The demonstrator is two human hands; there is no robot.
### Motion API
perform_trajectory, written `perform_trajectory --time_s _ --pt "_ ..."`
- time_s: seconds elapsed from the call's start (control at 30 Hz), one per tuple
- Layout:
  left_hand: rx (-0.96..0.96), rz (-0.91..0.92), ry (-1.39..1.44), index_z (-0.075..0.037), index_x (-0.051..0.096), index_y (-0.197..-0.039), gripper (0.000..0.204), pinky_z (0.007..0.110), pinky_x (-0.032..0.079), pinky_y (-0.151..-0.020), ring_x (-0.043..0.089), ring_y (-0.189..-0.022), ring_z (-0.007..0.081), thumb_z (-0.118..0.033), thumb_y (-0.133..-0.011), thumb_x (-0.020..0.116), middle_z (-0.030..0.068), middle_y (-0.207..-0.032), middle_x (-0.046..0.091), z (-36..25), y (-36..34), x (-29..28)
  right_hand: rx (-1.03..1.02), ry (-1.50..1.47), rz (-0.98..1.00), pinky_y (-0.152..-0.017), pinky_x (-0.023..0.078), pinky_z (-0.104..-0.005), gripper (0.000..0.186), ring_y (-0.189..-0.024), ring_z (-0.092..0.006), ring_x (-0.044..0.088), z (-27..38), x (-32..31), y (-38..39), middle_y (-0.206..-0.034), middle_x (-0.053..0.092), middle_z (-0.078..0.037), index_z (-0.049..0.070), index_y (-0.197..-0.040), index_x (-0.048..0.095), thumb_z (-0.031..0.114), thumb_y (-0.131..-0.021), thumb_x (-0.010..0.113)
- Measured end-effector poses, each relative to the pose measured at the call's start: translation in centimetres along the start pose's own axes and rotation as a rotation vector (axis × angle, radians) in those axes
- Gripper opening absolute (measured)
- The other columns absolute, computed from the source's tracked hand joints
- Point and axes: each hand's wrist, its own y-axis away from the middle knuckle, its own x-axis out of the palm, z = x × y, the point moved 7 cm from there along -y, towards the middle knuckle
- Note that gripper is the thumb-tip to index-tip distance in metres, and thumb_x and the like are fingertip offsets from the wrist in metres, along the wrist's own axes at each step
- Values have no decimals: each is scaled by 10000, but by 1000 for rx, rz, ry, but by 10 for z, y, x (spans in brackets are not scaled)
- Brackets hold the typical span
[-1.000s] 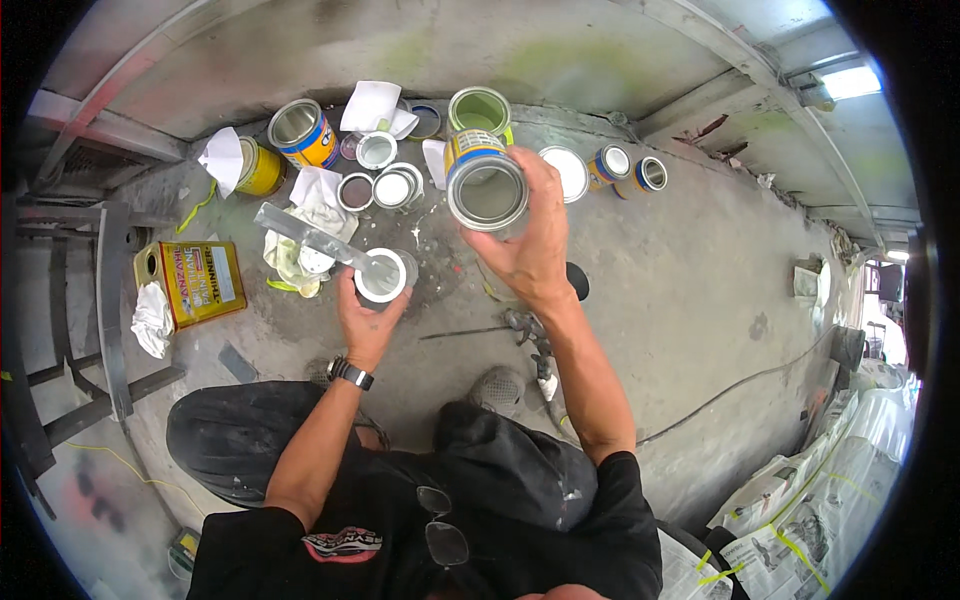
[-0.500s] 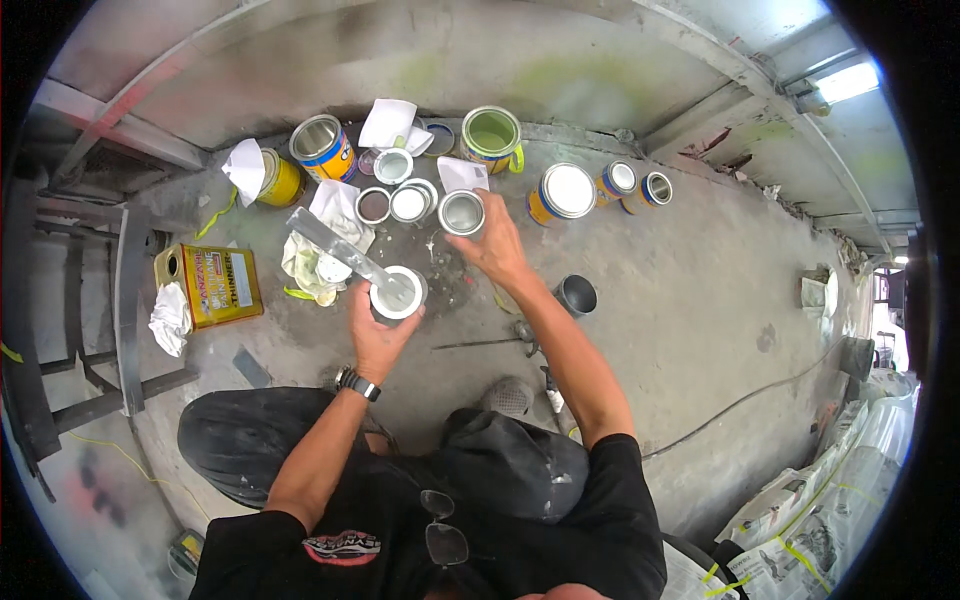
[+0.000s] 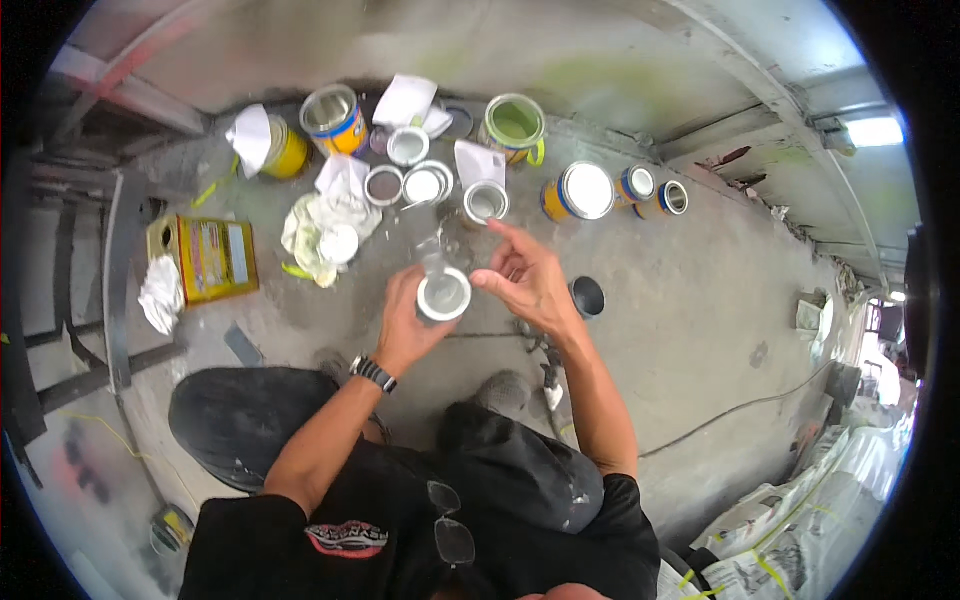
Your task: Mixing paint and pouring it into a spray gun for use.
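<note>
Above a grey concrete floor (image 3: 690,340), the left hand (image 3: 405,325) had its grip closed around a small, round, white-rimmed cup (image 3: 444,293). A blurred, seemingly clear flat stick (image 3: 431,250) leaned in it. The right hand (image 3: 530,285), its grip open and holding nothing, hung just beside the cup; beyond stood a small, round silver metal tin (image 3: 486,203).

The stirrer (image 3: 430,250) seems to rest in the cup (image 3: 443,317), right of the tin (image 3: 216,260).
</note>
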Motion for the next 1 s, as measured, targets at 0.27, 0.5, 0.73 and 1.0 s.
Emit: perform_trajectory --time_s 0.27,0.5,0.73,1.0 --pt "76 80 74 -41 507 -1347 810 454 430 -1047 504 -1238 367 -115 -632 882 162 -1337 533 -21 -9 13 -240 196 94 -595 486 -393 233 -655 -334 607 45 9 32 -789 637 -139 33 -1051 677 60 -829 742" --pt "41 8 134 -66 504 -1375 821 437 419 -1071 495 -1262 344 -67 -638 866 135 -1344 546 -20 -11 4 -346 170 73 -662 522 -438 370 -746 -366 651 56 18 48 -878 654 -137 62 -1081 665 -22 -725 724" --pt "82 -11 139 -59 503 -1358 822 443 422 -1055 491 -1254 359 -90 -632 887 152 -1345 534 -20 -12 0 -430 236 25 -660 529 -420 364 -777 -342 667 66 15 45 -909 668 -133 54 -1074 659 -25 -722 715" --pt "95 4 98 -77 504 -1357 831 451 421 -1061 485 -1260 362 -84 -618 885 152 -1342 530 -19 -9 2 -438 331 75 -1040 460 -537 248 -872 -279 690 63 26 49 -979 718 -70 43 -1052 685 -2 -813 727"
